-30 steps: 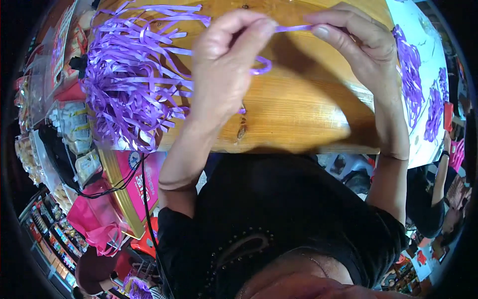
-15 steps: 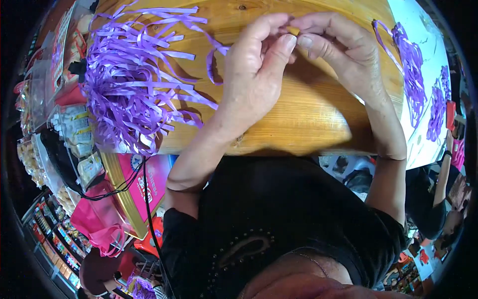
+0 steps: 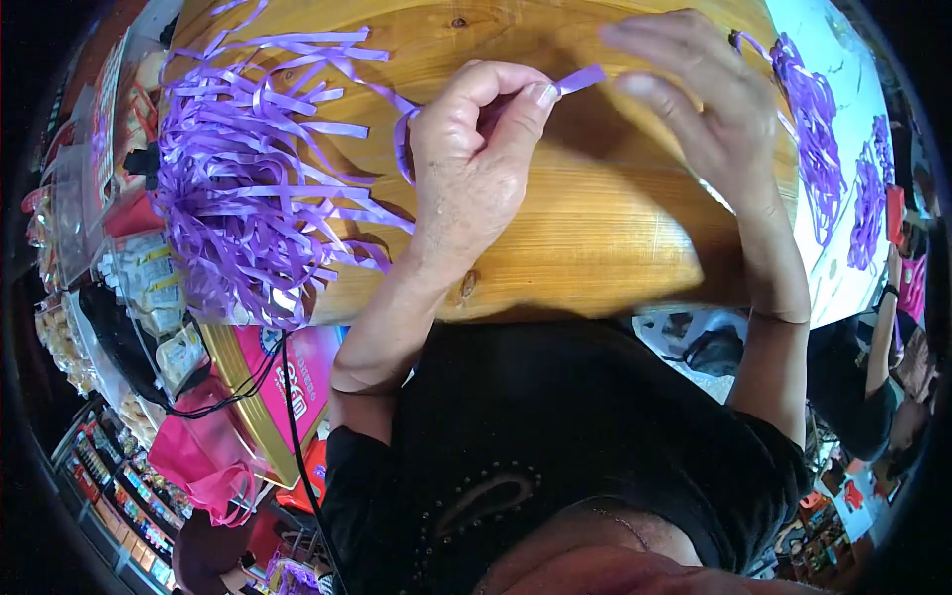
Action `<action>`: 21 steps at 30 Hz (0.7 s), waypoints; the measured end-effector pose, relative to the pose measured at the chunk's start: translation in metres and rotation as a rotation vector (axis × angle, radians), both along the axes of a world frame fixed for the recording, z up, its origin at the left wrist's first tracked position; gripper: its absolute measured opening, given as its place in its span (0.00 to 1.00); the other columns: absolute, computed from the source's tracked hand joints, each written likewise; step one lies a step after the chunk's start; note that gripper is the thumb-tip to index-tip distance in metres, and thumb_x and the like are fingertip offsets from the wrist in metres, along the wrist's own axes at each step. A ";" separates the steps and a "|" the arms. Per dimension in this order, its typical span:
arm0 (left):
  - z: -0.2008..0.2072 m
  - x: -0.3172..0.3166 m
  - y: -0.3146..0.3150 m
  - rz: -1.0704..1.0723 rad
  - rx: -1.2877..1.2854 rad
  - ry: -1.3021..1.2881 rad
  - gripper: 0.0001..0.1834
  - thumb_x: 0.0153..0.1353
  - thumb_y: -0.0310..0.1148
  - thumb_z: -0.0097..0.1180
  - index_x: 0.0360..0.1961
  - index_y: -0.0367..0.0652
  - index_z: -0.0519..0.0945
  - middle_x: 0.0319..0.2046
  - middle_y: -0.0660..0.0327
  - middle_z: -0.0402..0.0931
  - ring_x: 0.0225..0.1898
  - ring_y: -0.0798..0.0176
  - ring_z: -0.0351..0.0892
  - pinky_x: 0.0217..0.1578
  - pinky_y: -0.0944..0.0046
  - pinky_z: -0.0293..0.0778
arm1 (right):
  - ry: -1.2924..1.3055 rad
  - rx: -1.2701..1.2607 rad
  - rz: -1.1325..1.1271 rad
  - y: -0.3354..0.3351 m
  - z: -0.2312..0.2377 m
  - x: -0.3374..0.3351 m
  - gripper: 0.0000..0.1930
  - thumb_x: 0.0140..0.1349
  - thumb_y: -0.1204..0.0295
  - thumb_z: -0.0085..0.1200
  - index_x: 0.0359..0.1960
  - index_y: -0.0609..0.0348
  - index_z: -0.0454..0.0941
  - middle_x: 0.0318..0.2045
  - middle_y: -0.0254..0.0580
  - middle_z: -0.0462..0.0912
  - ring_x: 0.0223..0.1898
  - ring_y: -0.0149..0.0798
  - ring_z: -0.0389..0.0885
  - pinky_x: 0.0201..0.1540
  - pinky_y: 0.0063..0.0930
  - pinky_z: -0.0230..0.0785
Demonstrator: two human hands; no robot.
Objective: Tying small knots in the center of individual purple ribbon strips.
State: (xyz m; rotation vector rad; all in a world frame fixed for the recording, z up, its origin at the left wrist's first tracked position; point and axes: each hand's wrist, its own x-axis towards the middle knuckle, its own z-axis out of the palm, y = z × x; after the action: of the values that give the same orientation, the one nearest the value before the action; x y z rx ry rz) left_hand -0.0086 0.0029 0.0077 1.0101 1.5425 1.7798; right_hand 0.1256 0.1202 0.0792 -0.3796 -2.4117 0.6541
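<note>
A purple ribbon [image 3: 582, 79] is pinched between the thumb and index finger of my left hand [image 3: 471, 164]. Its short cut end sticks out past the fingertips, and more ribbon shows behind the hand on the left. My right hand [image 3: 719, 114] hovers just right of that end, touching nothing, its fingers stretched apart and partly blurred. A big loose pile of purple ribbon strips [image 3: 248, 198] spreads over the left side of the wooden table [image 3: 585, 238].
Bundles of purple ribbon [image 3: 818, 139] lie on a white marbled surface [image 3: 863, 59] at the right. Clear bags of packets [image 3: 154, 273], a pink bag [image 3: 203, 461] and a gold-edged pink box [image 3: 288, 387] stand left. Another person's arm [image 3: 883, 337] shows at far right.
My right hand has come away from my left and opened. My left hand has shifted slightly left and down; the ribbon end now shows. The small yellowish piece between the fingertips is out of sight.
</note>
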 end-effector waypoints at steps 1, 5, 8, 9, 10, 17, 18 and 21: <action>0.000 0.000 0.000 0.000 0.002 0.010 0.02 0.56 0.23 0.56 0.30 0.35 0.77 0.21 0.68 0.71 0.22 0.78 0.66 0.24 0.76 0.63 | -0.046 0.192 0.064 -0.002 0.002 -0.002 0.10 0.51 0.75 0.58 0.37 0.61 0.79 0.30 0.42 0.81 0.33 0.38 0.78 0.33 0.29 0.69; 0.006 0.001 -0.005 -0.036 -0.082 0.006 0.05 0.57 0.24 0.55 0.34 0.35 0.77 0.31 0.66 0.75 0.34 0.75 0.70 0.38 0.75 0.67 | 0.088 0.451 0.212 0.006 -0.024 -0.009 0.12 0.48 0.77 0.59 0.37 0.63 0.79 0.30 0.40 0.79 0.30 0.34 0.75 0.34 0.22 0.67; 0.003 -0.001 -0.001 -0.031 -0.010 0.051 0.02 0.55 0.23 0.56 0.29 0.35 0.77 0.21 0.67 0.71 0.22 0.77 0.68 0.24 0.75 0.65 | 0.016 0.404 0.215 0.004 -0.025 -0.009 0.14 0.41 0.76 0.62 0.34 0.62 0.80 0.29 0.41 0.78 0.30 0.39 0.75 0.33 0.25 0.67; 0.003 -0.001 -0.002 -0.026 -0.012 0.053 0.02 0.55 0.23 0.56 0.29 0.35 0.77 0.21 0.67 0.71 0.22 0.77 0.68 0.24 0.75 0.65 | 0.019 0.391 0.212 0.004 -0.026 -0.008 0.13 0.42 0.77 0.62 0.34 0.63 0.80 0.29 0.41 0.77 0.30 0.39 0.75 0.32 0.25 0.67; 0.003 -0.002 -0.002 -0.074 -0.024 0.121 0.04 0.55 0.23 0.56 0.32 0.35 0.77 0.25 0.66 0.73 0.28 0.75 0.69 0.31 0.75 0.66 | 0.021 0.378 0.208 0.005 -0.027 -0.007 0.12 0.42 0.78 0.62 0.33 0.64 0.80 0.29 0.40 0.77 0.30 0.38 0.75 0.31 0.25 0.66; 0.000 -0.005 -0.002 -0.128 -0.058 0.339 0.04 0.53 0.22 0.58 0.32 0.36 0.79 0.26 0.64 0.74 0.29 0.74 0.71 0.32 0.76 0.67 | -0.084 0.138 0.187 0.010 -0.034 0.012 0.08 0.46 0.80 0.60 0.31 0.64 0.80 0.27 0.40 0.76 0.29 0.35 0.74 0.29 0.22 0.64; 0.000 -0.005 -0.002 -0.128 -0.072 0.347 0.04 0.52 0.22 0.59 0.31 0.37 0.79 0.26 0.64 0.75 0.29 0.74 0.71 0.31 0.77 0.66 | -0.100 0.021 0.213 0.009 -0.036 0.015 0.08 0.48 0.81 0.59 0.31 0.65 0.79 0.27 0.40 0.76 0.28 0.34 0.74 0.28 0.22 0.64; 0.004 -0.009 -0.002 -0.153 -0.097 0.342 0.05 0.52 0.22 0.59 0.32 0.37 0.79 0.27 0.65 0.75 0.28 0.75 0.71 0.30 0.78 0.65 | -0.124 -0.307 0.245 0.011 -0.037 0.021 0.07 0.51 0.80 0.57 0.33 0.65 0.79 0.28 0.40 0.76 0.28 0.31 0.73 0.29 0.21 0.63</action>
State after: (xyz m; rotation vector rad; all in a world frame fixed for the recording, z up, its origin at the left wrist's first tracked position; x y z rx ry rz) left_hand -0.0178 0.0008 0.0116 1.3979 1.6823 1.4681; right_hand 0.1463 0.1312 0.0424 -0.2560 -2.5006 1.1481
